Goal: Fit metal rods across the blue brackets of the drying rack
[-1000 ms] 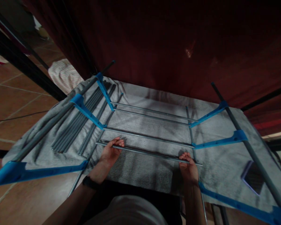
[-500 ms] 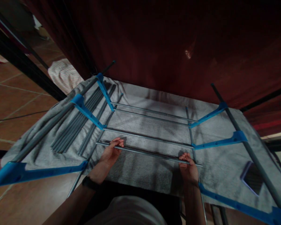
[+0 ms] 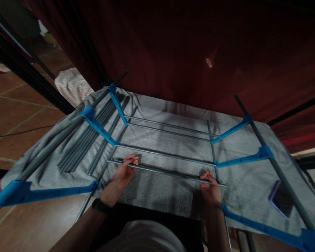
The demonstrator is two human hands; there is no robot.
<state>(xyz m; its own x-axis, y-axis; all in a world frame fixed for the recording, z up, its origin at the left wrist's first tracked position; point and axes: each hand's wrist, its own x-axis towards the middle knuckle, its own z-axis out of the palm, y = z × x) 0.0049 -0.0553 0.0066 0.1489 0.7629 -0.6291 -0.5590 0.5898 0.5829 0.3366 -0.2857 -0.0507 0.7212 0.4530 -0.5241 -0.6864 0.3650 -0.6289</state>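
A thin grey metal rod (image 3: 168,172) lies crosswise in front of me, held at both ends. Near its left end, my left hand (image 3: 126,166) grips it between thumb and fingers, palm up. My right hand (image 3: 209,182) closes on it near the right end in the same way. Just beyond, a frame of grey tubes has blue plastic brackets, among them a left bracket (image 3: 101,128) and a right bracket (image 3: 243,158). Another crossbar (image 3: 165,154) spans between these two brackets. The held rod's ends lie close to the frame's inner side tubes.
Several loose grey tubes (image 3: 88,136) lie together on a grey blanket (image 3: 160,192) at the left. A phone (image 3: 281,199) rests on the blanket at the right. Behind hangs a dark red curtain (image 3: 173,52). Black poles (image 3: 28,70) stand at the left, over a tiled floor (image 3: 23,115).
Both hands keep their hold on the rod and have barely moved. The view has shifted slightly, and the right side of the frame appears a little further left.
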